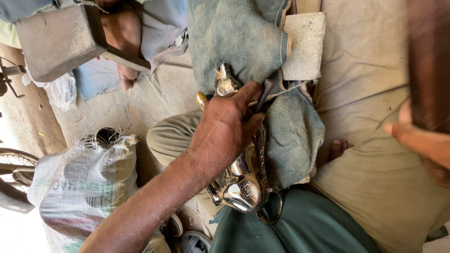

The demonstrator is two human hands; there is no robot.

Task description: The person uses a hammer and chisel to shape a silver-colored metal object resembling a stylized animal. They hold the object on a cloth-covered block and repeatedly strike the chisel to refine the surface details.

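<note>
Polished metal figure [241, 185], silvery with brass-coloured chased edges, lies across the person's lap with its long axis running nearly straight up and down the view: the broad, rounded end bearing a flower motif points toward the bottom, and the narrower end [226, 80] pokes out at the top from under a dusty blue-grey cloth [243, 37]. The left hand [225, 124] presses down over its middle, fingers curled close and pinching a slim dark tool [264, 93] against the metal. The right hand [422, 136] sits at the right edge, blurred; it seems to grip a dark wooden handle [429, 61], though I cannot tell how the fingers close. A grey stone block [304, 44] lies beside the cloth, and a woven sack [82, 187] stands at lower left.
</note>
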